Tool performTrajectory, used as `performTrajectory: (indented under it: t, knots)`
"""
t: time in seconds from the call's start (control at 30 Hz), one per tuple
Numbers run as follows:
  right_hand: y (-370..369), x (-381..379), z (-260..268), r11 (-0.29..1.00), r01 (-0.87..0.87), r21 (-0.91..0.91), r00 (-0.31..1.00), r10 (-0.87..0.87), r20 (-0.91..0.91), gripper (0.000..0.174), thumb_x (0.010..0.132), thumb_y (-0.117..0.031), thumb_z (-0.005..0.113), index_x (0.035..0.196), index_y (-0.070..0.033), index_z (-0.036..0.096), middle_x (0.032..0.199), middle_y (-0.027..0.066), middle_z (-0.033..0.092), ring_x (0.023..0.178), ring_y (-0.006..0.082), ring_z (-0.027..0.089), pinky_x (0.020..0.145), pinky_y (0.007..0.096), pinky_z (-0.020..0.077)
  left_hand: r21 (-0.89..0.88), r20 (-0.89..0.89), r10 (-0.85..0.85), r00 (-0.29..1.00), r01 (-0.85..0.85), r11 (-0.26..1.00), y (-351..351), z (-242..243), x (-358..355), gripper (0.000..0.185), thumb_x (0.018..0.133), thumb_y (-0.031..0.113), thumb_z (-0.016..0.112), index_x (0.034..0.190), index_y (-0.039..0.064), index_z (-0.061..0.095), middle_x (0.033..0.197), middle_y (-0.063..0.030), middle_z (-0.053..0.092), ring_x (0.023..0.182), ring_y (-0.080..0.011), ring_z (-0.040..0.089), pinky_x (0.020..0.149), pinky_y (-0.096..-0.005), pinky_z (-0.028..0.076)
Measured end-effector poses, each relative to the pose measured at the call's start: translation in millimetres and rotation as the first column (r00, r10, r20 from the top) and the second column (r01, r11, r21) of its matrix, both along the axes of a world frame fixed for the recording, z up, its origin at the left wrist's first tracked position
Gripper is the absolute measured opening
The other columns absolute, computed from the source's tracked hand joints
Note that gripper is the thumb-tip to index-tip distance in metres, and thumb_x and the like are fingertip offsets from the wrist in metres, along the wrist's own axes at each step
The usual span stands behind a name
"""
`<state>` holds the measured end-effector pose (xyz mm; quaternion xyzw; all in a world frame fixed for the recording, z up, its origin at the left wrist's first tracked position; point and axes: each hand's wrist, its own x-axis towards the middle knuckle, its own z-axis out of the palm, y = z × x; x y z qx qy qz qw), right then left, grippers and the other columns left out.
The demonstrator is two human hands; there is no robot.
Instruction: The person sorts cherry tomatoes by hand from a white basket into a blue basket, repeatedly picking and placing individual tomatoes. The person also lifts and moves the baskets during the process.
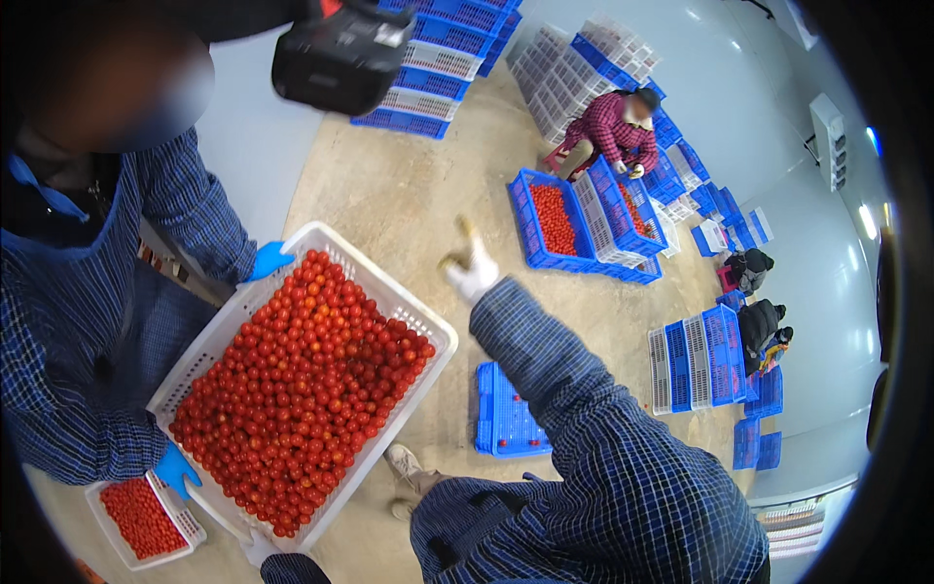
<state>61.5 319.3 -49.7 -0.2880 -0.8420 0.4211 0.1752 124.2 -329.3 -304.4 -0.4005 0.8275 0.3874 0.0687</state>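
Note:
A white plastic crate [439, 326] full of red cherry tomatoes [306, 387] is held up before me, tilted across the view. My left hand [259, 547], in a white glove, grips its lower rim; the fingers are partly hidden. My right hand [473, 271] reaches out past the crate's right side, apart from it. Its white glove has stained yellowish fingertips, the fingers are spread, and nothing is in them. Across from me, a co-worker's blue-gloved hands [268, 260] hold the crate's other side.
A blue crate [490, 409] with a few tomatoes stands on the floor below my right arm. Another white crate of tomatoes [195, 527] sits at lower left. Stacked crates [427, 87] rise behind. A seated person [609, 131] works beside tomato crates; others sit farther right. A black device [339, 62] hangs overhead.

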Motion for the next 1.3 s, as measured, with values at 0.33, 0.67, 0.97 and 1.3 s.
performTrajectory:
  t: [0.33,0.67,0.97,1.3]
  knots:
    - [-70,59,106,0.917,-0.272,0.291,0.923,0.334,-0.192,0.049,0.082,-0.008,0.059,0.129,-0.005,0.045,0.092,0.0088,0.063,0.085,0.0169,0.061,0.080,0.0310,0.0509,-0.127,-0.063,-0.179,0.982,0.170,0.977,6,18,-8,0.039,0.086,0.025,0.058,0.111,-0.005,0.056,0.089,-0.0139,0.064,0.078,-0.0249,0.062,0.067,-0.0347,0.050]
    - [-195,165,-68,0.756,-0.637,-0.148,0.728,0.654,0.207,0.028,0.082,-0.005,0.059,0.110,-0.002,0.061,0.086,0.0066,0.065,0.073,0.0126,0.061,0.068,0.0246,0.0495,-0.020,-0.153,-0.061,0.986,0.059,0.998,65,92,2,0.032,0.083,0.026,0.062,0.103,0.001,0.059,0.082,-0.0141,0.066,0.068,-0.0205,0.064,0.063,-0.0345,0.051]
    - [-117,33,-127,0.756,-0.625,0.194,0.677,0.401,0.616,0.056,0.081,-0.034,0.059,0.127,-0.003,0.050,0.120,0.0206,0.056,0.115,0.0331,0.052,0.100,0.0385,0.0400,0.008,-0.185,-0.023,0.982,0.025,1.000,52,91,27,0.034,0.084,0.023,0.060,0.107,-0.002,0.059,0.090,-0.0132,0.066,0.080,-0.0191,0.063,0.072,-0.0324,0.049]
    - [-130,-89,-227,0.897,-0.336,0.288,0.783,0.097,0.614,0.091,0.075,-0.068,0.055,0.141,-0.009,0.033,0.147,0.0230,0.022,0.130,0.0413,0.032,0.107,0.0460,0.0295,0.241,-0.190,0.112,0.975,-0.064,0.968,50,85,26,0.032,0.086,0.014,0.060,0.112,-0.004,0.054,0.090,-0.0066,0.060,0.074,-0.0122,0.056,0.065,-0.0255,0.047]
